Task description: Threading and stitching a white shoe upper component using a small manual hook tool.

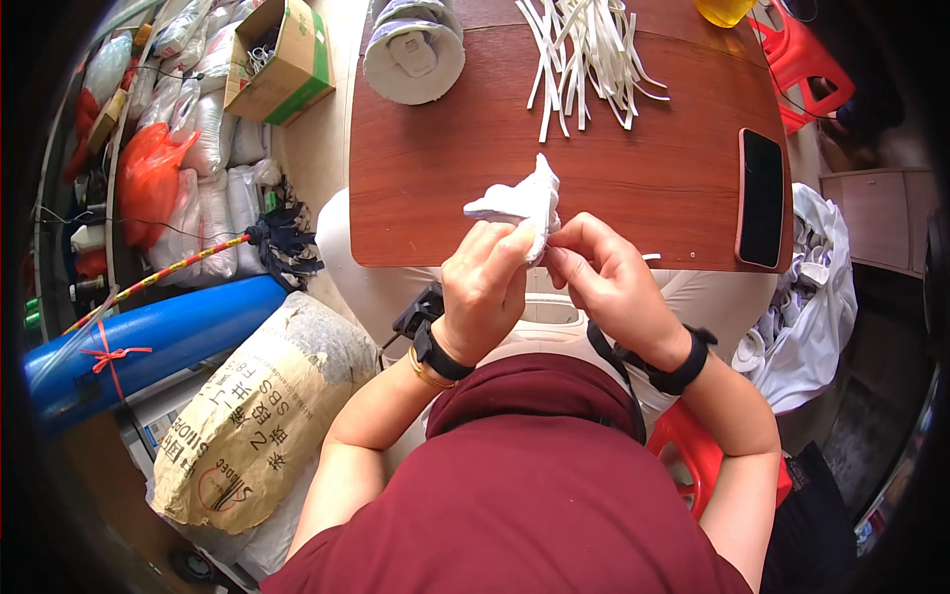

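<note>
Near the table's front edge my left hand [482, 287] grips a white, soft, folded fabric piece [534, 203], with part of it standing up above the fingers. My right hand [616, 287] meets it at the lower right edge, thumb and forefinger pinched together. What lies between those fingertips is too small to make out. Just beyond the right hand, the short end of a white strip [651, 256] shows at the table edge. Farther back on the table lies a loose pile of flat white strips [594, 59].
The reddish-brown table [435, 178] also bears a white spool-like stack [416, 64] and a phone [760, 198]. A white bag [816, 297] of white pieces sits to the right. A carton [282, 64], blue roll [178, 337] and paper sack [267, 416] stand left; red stools [807, 64] are around.
</note>
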`<action>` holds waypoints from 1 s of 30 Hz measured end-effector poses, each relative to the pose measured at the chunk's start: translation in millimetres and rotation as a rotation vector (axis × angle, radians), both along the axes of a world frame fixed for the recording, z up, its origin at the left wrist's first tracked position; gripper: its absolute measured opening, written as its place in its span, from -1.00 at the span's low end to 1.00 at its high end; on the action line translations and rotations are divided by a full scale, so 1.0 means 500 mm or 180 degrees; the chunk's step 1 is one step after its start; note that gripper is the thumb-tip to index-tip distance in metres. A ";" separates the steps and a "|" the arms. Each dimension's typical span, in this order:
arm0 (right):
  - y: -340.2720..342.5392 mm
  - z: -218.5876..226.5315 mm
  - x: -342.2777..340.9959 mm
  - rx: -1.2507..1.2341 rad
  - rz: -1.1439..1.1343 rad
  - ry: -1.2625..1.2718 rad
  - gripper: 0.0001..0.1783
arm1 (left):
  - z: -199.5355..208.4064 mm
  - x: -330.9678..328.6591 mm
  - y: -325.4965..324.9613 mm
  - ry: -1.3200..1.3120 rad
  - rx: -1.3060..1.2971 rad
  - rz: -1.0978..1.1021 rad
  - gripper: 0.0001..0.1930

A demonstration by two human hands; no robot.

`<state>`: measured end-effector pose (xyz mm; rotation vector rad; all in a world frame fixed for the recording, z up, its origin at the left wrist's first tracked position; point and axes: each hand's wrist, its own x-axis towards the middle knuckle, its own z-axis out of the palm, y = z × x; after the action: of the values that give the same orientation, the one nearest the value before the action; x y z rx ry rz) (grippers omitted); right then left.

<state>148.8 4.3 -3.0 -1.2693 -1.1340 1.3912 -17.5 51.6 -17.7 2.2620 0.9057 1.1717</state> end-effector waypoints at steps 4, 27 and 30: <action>0.016 0.003 0.002 0.0546 0.0133 -0.0953 -0.93 | -0.008 -0.010 0.001 -0.0011 -0.0087 -0.0009 -0.68; 0.029 0.085 0.042 0.1372 0.0069 -0.1182 -0.78 | 0.071 -0.020 0.016 0.1307 0.1182 -0.0715 -0.67; 0.025 0.064 0.066 0.1766 0.0074 -0.1978 -0.81 | 0.060 -0.036 0.005 0.1088 0.1248 -0.0565 -0.66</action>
<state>181.9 16.9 28.9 -1.2922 -1.8012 0.6087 -35.6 54.0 12.4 2.8562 0.6094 0.9650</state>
